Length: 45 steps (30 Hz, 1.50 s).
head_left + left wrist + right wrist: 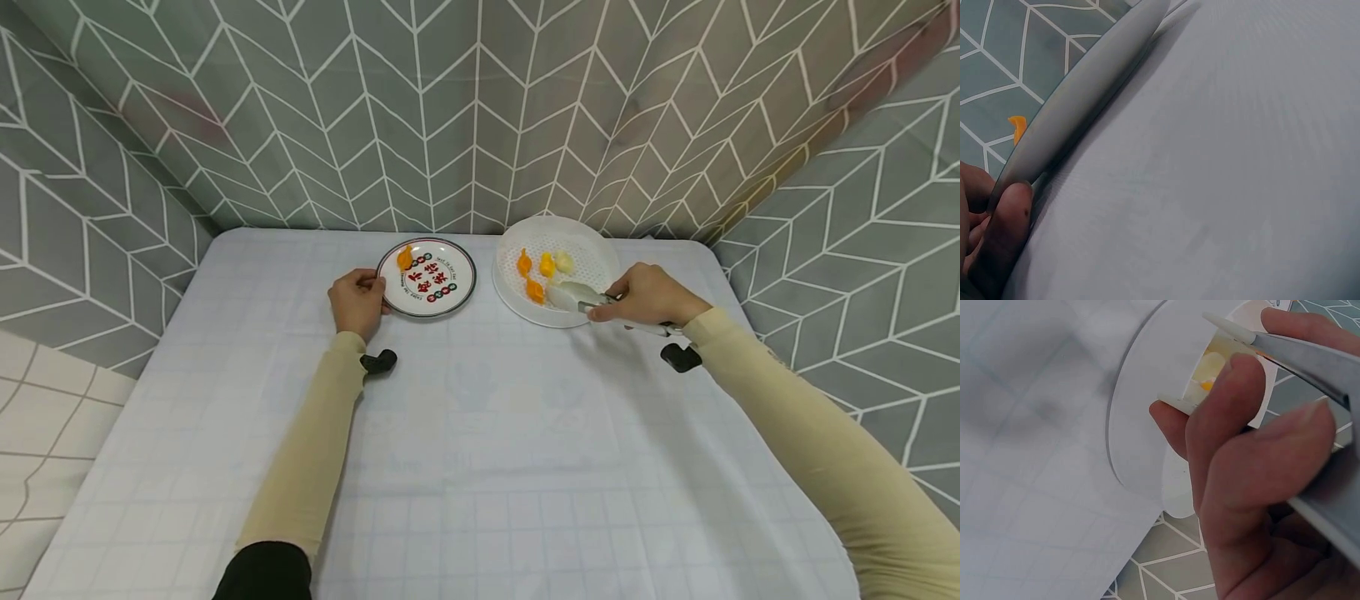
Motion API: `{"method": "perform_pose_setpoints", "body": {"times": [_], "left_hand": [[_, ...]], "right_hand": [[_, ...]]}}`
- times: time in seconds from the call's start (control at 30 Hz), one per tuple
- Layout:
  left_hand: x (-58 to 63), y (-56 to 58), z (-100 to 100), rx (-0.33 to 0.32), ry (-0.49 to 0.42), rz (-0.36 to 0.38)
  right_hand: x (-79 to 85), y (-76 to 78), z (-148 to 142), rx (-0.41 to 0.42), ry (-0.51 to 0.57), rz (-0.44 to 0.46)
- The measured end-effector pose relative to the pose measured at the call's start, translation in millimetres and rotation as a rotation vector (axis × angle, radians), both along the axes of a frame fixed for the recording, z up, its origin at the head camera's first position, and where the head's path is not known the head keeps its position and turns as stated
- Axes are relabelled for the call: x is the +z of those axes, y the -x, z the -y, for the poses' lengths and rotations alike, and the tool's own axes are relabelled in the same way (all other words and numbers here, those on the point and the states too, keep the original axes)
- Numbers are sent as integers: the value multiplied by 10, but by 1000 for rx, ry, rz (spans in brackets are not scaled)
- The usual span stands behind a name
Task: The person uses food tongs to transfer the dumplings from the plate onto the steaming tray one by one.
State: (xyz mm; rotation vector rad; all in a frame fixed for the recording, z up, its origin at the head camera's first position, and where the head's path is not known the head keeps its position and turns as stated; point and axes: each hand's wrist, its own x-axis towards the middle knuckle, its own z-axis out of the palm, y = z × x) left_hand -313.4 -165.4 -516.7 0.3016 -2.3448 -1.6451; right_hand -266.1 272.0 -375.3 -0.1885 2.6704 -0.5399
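Note:
At the far left of the table, my left hand [358, 302] pinches the left rim of a white plate [461, 271] with a dark edge and red lettering. One small orange piece [405, 258] lies on that plate, and it peeks over the rim in the left wrist view. My right hand [648, 296] grips tongs [573, 293] with pale tips and metal arms. Their tips stand spread over a round white perforated basket [585, 240]. Orange pieces [535, 291], a yellow piece [547, 265] and a pale yellow piece [563, 262] lie inside the basket.
A white cloth with a faint grid covers the table [480, 450]. Grey chevron-patterned panels [450, 117] close off the back and both sides. Basket and plate stand side by side near the back edge, a narrow gap between them.

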Motion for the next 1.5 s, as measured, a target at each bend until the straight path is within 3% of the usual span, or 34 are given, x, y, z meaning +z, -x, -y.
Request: {"method": "perform_pose_setpoints", "body": {"times": [0.43, 0.7, 0.87, 1.07, 1.3, 1.5], "left_hand": [[-8, 9, 0, -1, 18, -1], [-8, 23, 21, -9, 21, 13], [-10, 16, 35, -2, 14, -3], [-23, 6, 21, -20, -15, 4], [-23, -12, 15, -24, -23, -6], [-2, -27, 19, -24, -27, -6]], "right_hand": [[163, -133, -21, -8, -8, -49], [242, -233, 203, -118, 129, -227], [142, -219, 552, -139, 208, -363], [-42, -145, 1019, -117, 300, -428], [-233, -39, 1552, -73, 358, -365], [-367, 49, 1837, -83, 360, -310]]}}
